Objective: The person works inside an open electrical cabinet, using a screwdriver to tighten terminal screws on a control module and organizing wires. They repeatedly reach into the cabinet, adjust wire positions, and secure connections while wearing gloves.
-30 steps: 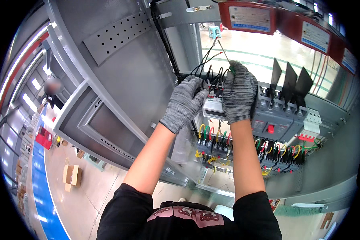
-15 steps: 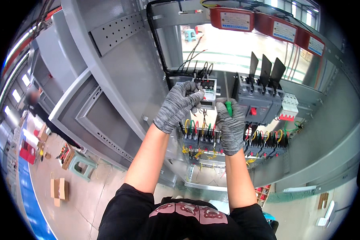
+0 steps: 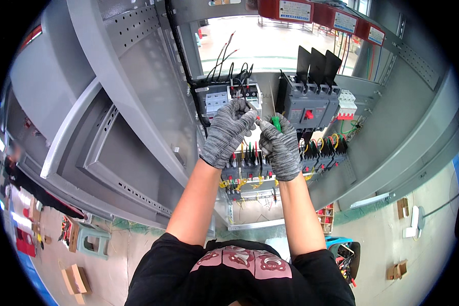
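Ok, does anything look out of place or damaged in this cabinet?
No clear damage shows. One thing stands out: beyond the left hand, a few thin black wires stick up loose, some red-tipped, against the cabinet's open back. That looks odd because those ends reach no visible terminal.

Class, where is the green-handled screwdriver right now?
In the head view, the green-handled screwdriver is in the gloved right hand, left of the large grey breaker.
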Motion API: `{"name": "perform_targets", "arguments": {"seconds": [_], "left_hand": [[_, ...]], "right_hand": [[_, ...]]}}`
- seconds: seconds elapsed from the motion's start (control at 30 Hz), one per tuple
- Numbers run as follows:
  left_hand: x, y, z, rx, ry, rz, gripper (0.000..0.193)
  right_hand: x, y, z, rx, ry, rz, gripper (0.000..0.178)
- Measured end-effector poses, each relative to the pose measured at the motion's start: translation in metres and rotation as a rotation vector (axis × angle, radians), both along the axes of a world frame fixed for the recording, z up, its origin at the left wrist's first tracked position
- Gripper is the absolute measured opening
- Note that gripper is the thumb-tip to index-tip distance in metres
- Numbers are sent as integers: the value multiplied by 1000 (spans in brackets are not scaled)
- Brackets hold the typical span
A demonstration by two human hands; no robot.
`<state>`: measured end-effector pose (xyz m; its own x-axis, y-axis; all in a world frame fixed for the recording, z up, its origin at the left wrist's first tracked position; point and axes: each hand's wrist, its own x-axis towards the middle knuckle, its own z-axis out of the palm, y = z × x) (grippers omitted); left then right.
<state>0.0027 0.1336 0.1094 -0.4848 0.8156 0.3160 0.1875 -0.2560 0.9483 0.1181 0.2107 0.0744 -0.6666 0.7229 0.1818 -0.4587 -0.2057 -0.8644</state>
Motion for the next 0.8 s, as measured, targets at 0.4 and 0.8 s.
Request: {"name": "perform_targets", "arguments": {"seconds": [0.4, 0.8], "left_hand": [[-18, 20, -22, 85, 92, 208, 26], [-82, 43, -48, -143, 256, 330, 43]], "right_hand": [[53, -28, -140, 479, -330, -444, 29], [399, -202, -441, -544, -1436, -900, 20]]}}
